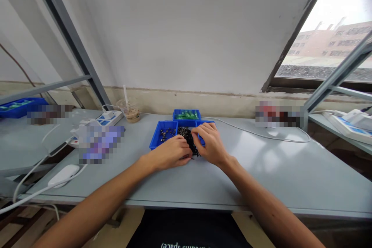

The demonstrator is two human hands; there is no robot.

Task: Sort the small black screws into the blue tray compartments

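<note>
A pile of small dark parts [186, 133], some with a metallic shine, lies on the table between my hands. My left hand [174, 151] rests at the pile's left edge, its fingers curled down; what they hold, if anything, is hidden. On the other side, my right hand [209, 142] bends its fingers over the pile with thumb and fingertips close together, and any part in them is too small to name. Left of the pile is a blue bin [155, 136] with several small metal pieces. Another blue bin [213, 124] is partly covered by my right hand.
Behind the pile stands a blue bin [173, 116] with green pieces. A plastic cup with a straw [132, 113], a power strip [114, 118] and a white adapter [64, 175] with cables lie to the left. A white cable [247, 130] crosses the right side.
</note>
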